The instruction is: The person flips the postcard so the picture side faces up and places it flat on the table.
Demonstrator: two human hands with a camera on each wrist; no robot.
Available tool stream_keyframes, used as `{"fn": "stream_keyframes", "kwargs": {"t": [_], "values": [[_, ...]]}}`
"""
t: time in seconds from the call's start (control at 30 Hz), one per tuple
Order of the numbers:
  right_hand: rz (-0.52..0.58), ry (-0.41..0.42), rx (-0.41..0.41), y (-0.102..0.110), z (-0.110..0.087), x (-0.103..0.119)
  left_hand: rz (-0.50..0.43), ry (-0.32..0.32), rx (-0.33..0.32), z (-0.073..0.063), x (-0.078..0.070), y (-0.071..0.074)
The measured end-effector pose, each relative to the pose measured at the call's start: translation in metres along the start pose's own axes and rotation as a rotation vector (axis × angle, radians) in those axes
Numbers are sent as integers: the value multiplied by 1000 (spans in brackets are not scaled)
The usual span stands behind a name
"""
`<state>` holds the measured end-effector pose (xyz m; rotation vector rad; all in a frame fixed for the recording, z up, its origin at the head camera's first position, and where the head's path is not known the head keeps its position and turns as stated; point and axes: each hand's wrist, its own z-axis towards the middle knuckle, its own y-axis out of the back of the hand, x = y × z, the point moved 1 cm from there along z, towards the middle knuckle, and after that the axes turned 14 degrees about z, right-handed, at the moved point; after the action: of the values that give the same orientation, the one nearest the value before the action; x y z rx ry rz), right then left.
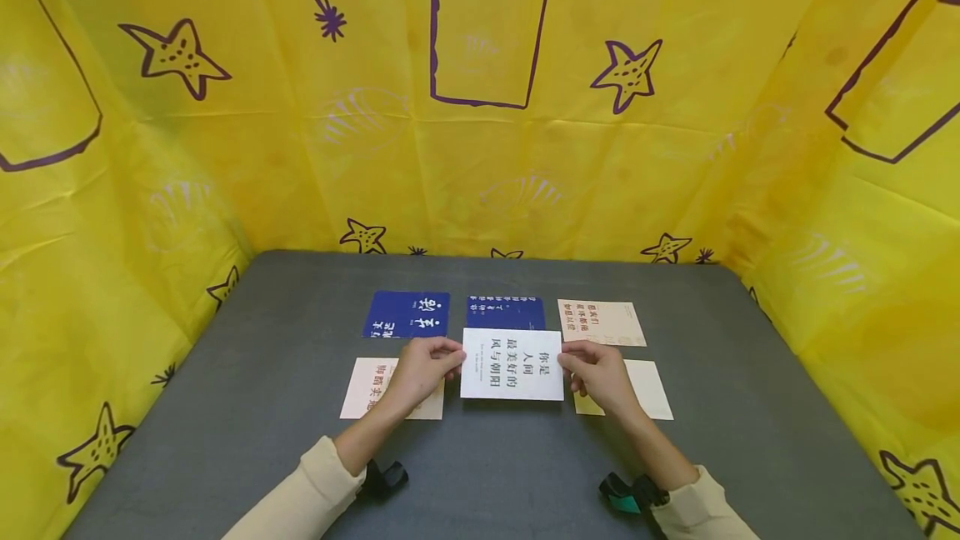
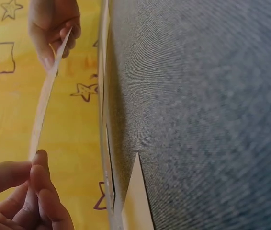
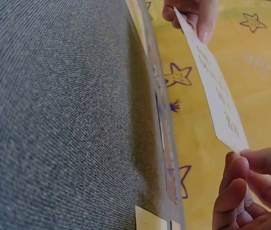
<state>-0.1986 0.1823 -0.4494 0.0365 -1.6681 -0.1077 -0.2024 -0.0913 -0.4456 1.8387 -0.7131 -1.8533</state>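
A white card (image 1: 512, 364) with dark printed characters is held up above the grey table between both hands. My left hand (image 1: 422, 372) pinches its left edge between thumb and fingers. On the opposite edge, my right hand (image 1: 600, 373) pinches it the same way. Both wrist views show the card (image 2: 49, 96) nearly edge-on, slightly bowed, raised off the tabletop. Under the left hand lies a pale card (image 1: 367, 390) with reddish characters, partly covered by that hand. A cream card (image 1: 651, 390) lies beneath the right hand, its left part hidden.
In the back row lie a blue card (image 1: 405, 315) at left, a second blue card (image 1: 506, 312) partly behind the held one, and a peach card (image 1: 602, 322) at right. Yellow patterned cloth (image 1: 480, 173) walls the grey table (image 1: 480, 473) at the back and sides.
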Motion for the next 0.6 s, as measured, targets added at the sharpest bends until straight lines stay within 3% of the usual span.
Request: {"fn": "stream_keyframes", "kwargs": {"t": [0.33,0.6], "values": [[-40,-25,-3,0,1,1,4,47,22,2,2,0],[-34,-46,-33,-1,2,-2,28,38,19,4,2,-3]]}}
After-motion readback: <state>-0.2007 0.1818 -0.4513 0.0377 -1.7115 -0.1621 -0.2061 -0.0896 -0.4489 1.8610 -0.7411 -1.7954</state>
